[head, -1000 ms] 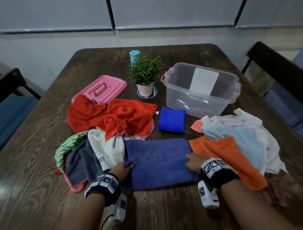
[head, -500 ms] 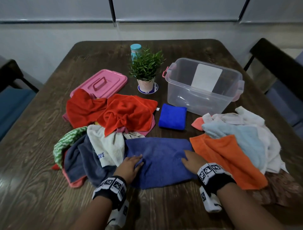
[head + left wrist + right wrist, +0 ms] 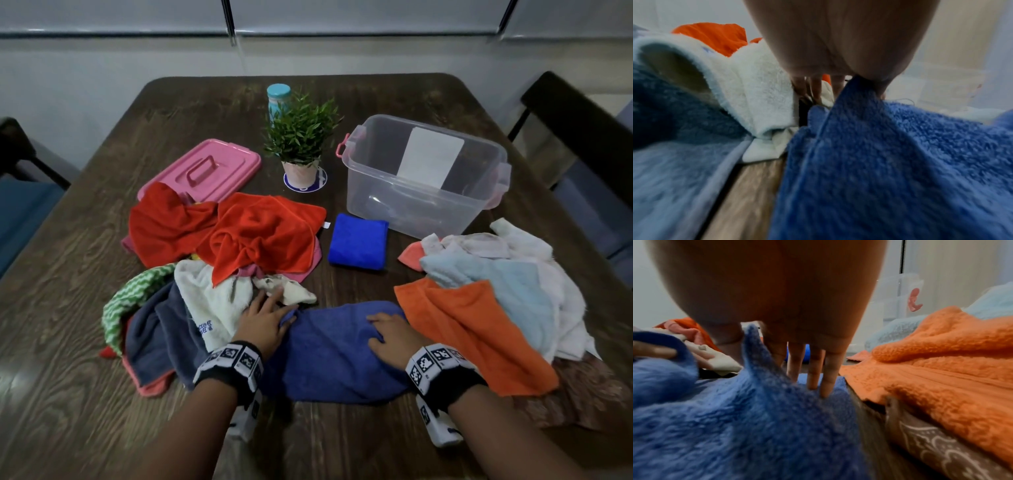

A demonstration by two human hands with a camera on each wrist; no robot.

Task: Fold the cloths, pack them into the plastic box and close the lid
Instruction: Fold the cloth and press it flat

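— Where is the blue towel (image 3: 337, 349)?
— Near us on the tabletop (image 3: 342, 89). The left hand (image 3: 263, 320) pinches its left end and the right hand (image 3: 390, 337) pinches its right end.
— What sits close by?
— A white cloth (image 3: 212, 301) touches the left hand. An orange cloth (image 3: 476, 329) lies just beside the right hand.
— And the plastic box (image 3: 426, 174)?
— Far right, open. A folded blue cloth (image 3: 358, 245) lies in front of it. The pink lid (image 3: 205, 169) is far left, with red cloths (image 3: 239, 233) covering its near edge. A small plant (image 3: 301, 144) stands between lid and box.
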